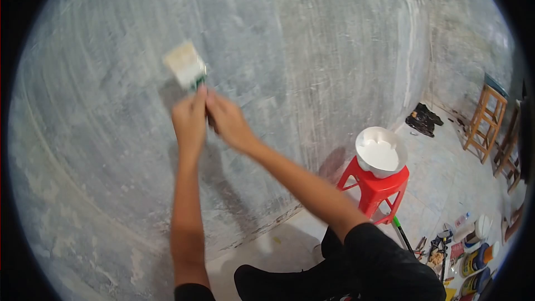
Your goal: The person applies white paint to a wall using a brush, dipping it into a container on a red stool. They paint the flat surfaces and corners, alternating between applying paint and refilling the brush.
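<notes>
A wide flat paintbrush [187,67] with pale bristles and a green-and-dark handle is held up in front of the grey, streaky wall [334,50]. My left hand [189,116] is closed round the handle just below the bristle head. Beside it, my right hand [227,121] grips the same handle, fingers against the left hand. The bristles point up and to the left, near the wall surface, and cast a shadow on it. Most of the handle is hidden by my fingers.
A white bowl [380,171] of white paint sits on a red plastic stool [384,185] to my right. Several bottles and tools [473,259] lie on the floor at lower right. A black bag [424,120] and a wooden stool [486,117] are farther back.
</notes>
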### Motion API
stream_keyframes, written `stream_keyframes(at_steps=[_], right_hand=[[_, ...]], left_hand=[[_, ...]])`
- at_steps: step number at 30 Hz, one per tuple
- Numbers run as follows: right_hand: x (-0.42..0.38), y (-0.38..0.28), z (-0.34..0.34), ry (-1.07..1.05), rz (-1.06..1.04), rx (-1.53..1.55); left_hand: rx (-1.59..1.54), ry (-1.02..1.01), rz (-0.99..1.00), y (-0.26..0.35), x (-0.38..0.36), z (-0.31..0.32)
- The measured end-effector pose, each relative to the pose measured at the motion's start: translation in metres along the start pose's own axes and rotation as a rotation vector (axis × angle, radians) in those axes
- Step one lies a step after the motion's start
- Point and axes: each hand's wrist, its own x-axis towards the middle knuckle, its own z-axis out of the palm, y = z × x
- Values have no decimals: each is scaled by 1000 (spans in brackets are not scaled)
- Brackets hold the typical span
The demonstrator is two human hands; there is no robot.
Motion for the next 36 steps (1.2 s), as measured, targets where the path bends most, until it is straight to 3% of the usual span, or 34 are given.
stream_keyframes(at_steps=[2, 4, 6, 9, 11, 15, 18, 21, 23, 27, 31, 35, 36], right_hand=[[66, -30, 6, 57, -193, -225], [127, -67, 12, 109, -245, -377], [180, -96, 19, 157, -300, -633], [226, -125, 32, 196, -227, -690], [229, -137, 35, 115, 48, -792], [188, -112, 24, 81, 161, -473], [135, -93, -1, -143, 368, -304], [77, -71, -18, -247, 587, -210], [38, -49, -26, -245, 701, -166], [-25, -4, -38, -233, 875, 13], [-72, -3, -32, -179, 955, 78], [-83, -27, -28, -191, 826, 110], [-75, -35, -28, -210, 681, 85]], left_hand=[[24, -37, 56, 28, 71, -9], [351, -17, 179, 65, 134, -16], [311, -21, 102, 81, 196, -20], [176, -1, 12, 108, 230, -18], [103, 14, -68, 92, 247, -20], [208, 50, -67, 55, 215, -17], [128, -73, -269, 68, 130, -14], [48, -178, -443, 12, 78, -20], [-41, -229, -587, 1, 33, -19], [-138, -270, -692, -41, -41, -12], [-183, -289, -716, -50, -87, -13], [-154, -285, -522, -22, -90, -8], [-113, -279, -400, -10, -76, -6]])
